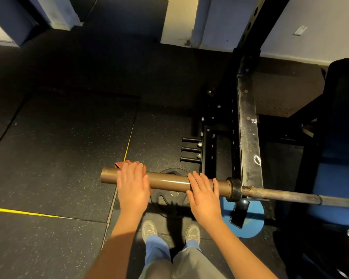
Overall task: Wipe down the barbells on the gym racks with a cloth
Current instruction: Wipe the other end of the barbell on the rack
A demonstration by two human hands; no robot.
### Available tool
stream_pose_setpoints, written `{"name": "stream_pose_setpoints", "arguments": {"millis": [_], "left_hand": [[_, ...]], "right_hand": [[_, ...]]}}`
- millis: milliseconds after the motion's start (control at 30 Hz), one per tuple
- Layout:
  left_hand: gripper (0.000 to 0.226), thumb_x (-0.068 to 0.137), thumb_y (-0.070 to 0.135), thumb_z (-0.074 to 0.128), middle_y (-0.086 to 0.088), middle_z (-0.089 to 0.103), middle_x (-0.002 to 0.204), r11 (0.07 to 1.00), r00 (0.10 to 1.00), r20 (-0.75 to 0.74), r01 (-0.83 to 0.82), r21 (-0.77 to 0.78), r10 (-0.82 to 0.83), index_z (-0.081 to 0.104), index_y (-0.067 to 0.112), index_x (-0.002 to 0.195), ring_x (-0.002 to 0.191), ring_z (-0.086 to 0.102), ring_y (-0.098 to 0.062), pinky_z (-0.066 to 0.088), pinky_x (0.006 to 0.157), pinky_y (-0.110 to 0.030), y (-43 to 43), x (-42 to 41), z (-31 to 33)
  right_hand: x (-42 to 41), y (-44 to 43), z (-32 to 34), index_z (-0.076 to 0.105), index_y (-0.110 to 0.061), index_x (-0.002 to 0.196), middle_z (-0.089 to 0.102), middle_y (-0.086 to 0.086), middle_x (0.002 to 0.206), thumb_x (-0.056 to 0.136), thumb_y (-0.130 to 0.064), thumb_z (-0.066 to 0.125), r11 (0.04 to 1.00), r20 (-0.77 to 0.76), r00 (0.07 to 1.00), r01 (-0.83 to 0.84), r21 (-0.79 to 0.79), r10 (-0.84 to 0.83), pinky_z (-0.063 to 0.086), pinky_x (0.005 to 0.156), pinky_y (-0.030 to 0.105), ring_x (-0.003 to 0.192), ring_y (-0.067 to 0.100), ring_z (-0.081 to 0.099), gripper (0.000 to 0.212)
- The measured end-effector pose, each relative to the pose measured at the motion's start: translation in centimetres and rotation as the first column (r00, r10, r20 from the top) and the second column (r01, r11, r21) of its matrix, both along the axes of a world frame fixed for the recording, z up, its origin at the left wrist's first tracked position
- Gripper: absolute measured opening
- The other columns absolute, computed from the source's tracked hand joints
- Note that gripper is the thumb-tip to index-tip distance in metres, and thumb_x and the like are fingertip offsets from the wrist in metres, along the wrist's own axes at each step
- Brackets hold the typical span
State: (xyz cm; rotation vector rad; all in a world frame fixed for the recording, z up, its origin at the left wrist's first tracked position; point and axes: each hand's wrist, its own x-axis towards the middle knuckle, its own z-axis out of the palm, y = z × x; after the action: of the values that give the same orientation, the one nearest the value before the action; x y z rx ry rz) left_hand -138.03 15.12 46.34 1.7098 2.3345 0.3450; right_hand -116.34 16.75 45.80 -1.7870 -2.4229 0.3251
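Barbell (167,181) runs left-right, end leftward; left hand (132,188) flat on cloth (121,164), right hand (204,196) flat.

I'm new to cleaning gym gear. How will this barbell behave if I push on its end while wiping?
The barbell looks like stiff, heavy steel, so it probably won't flex. Its smooth round sleeve may spin under the cloth and left hand. With the right hand resting on it and the rack carrying it, rolling off seems unlikely.

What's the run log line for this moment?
phase: wipe barbell sleeve | left hand: presses cloth near sleeve end | right hand: flat on sleeve near collar
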Motion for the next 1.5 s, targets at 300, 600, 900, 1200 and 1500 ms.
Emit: {"name": "stream_pose_setpoints", "arguments": {"millis": [300, 600, 900, 1200, 1500], "left_hand": [[0.029, 0.092, 0.025, 0.046, 0.0, 0.055, 0.112, 0.989, 0.986, -0.088, 0.142, -0.028, -0.144, 0.053, 0.017, 0.119, 0.105, 0.051, -0.026, 0.035, 0.093, -0.043, 0.0, -5.5, -0.1], [0.031, 0.091, 0.022, 0.042, 0.0, 0.054, 0.116, 0.985, 0.979, -0.108, 0.173, -0.002, -0.172, 0.051, 0.02, 0.121, 0.11, 0.049, -0.025, 0.033, 0.1, -0.047, -0.5, -6.6, 0.0], [0.021, 0.087, 0.021, 0.047, -0.008, 0.056, 0.1, 0.993, 0.992, -0.074, 0.106, 0.054, -0.102, 0.057, 0.011, 0.103, 0.094, 0.05, -0.03, 0.04, 0.081, -0.043, 0.1, -1.5, 0.5], [0.013, 0.087, 0.022, 0.06, -0.008, 0.057, 0.091, 0.997, 0.994, -0.083, 0.072, 0.023, -0.07, 0.057, 0.012, 0.095, 0.084, 0.05, -0.028, 0.039, 0.077, -0.043, 1.2, -2.4, 1.0], [0.054, 0.093, 0.035, 0.035, 0.006, 0.043, 0.144, 0.843, 0.848, 0.041, 0.529, -0.097, -0.528, 0.035, 0.024, 0.145, 0.133, 0.039, -0.019, 0.024, 0.111, -0.039, 0.8, -2.3, 0.2]], "right_hand": [[-0.6, -0.2, -0.4, 0.057, -0.018, 0.131, 0.059, 0.001, 0.132, 0.091, -0.037, 0.032, 0.998, 0.016, 0.998, 0.06, 0.002, -0.06, 0.027, 0.11, 0.052, 0.124, 0.024, 0.052, 0.051], [-1.0, -0.2, -0.1, 0.058, -0.017, 0.129, 0.06, 0.002, 0.129, 0.09, -0.036, 0.033, 0.996, 0.013, 0.996, 0.091, -0.019, -0.091, 0.03, 0.107, 0.055, 0.122, 0.024, 0.053, 0.051], [-0.9, -0.3, -0.4, 0.057, -0.018, 0.13, 0.059, 0.002, 0.129, 0.089, -0.035, 0.033, 0.997, 0.023, 0.997, 0.081, -0.021, -0.08, 0.014, 0.11, 0.048, 0.123, 0.024, 0.052, 0.051], [-0.6, -0.2, -0.1, 0.057, -0.019, 0.129, 0.06, 0.001, 0.128, 0.088, -0.036, 0.035, 0.998, -0.001, 0.998, 0.058, -0.027, -0.059, 0.016, 0.109, 0.047, 0.121, 0.023, 0.053, 0.049], [0.1, 0.0, 0.0, 0.052, -0.02, 0.134, 0.057, 0.001, 0.134, 0.081, -0.026, 0.073, 0.999, 0.002, 1.0, -0.003, -0.039, 0.003, 0.03, 0.109, 0.053, 0.125, 0.023, 0.052, 0.057]]}}
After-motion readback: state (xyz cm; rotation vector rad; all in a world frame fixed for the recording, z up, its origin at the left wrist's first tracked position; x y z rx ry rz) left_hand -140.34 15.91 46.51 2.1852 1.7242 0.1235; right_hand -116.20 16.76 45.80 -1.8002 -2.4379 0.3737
